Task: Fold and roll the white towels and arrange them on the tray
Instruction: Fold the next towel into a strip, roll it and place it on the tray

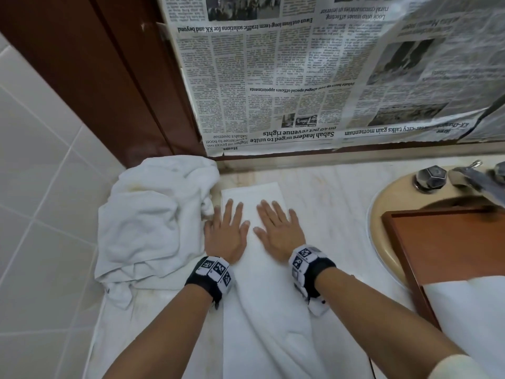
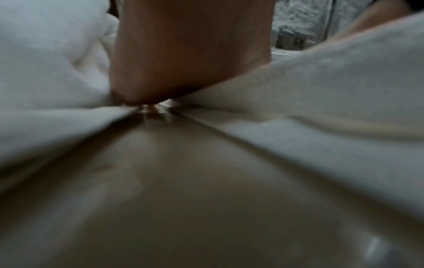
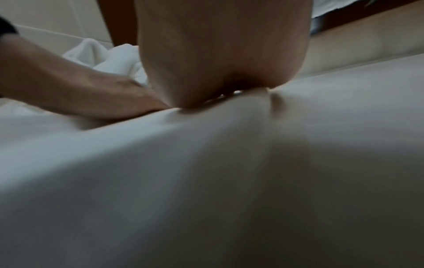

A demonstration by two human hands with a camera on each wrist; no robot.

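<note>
A white towel [image 1: 262, 291], folded into a long narrow strip, lies on the marble counter and runs away from me. My left hand [image 1: 226, 228] and right hand [image 1: 278, 228] both press flat on its far half, fingers straight and spread. In the left wrist view the left palm [image 2: 190, 54] sits against the folded towel [image 2: 332, 108]. The right palm [image 3: 224, 54] bears down on the towel [image 3: 160, 172] in the right wrist view. A wooden tray [image 1: 448, 242] stands at the right over the basin, with a white towel [image 1: 470, 318] lying in its near end.
A crumpled heap of white towels [image 1: 153, 220] fills the counter's left corner, touching my left hand. The beige basin [image 1: 382, 203] with a chrome tap [image 1: 431, 177] is at the right. Newspaper [image 1: 314, 77] covers the wall behind. Bare marble counter [image 1: 333, 203] lies between the towel and the basin.
</note>
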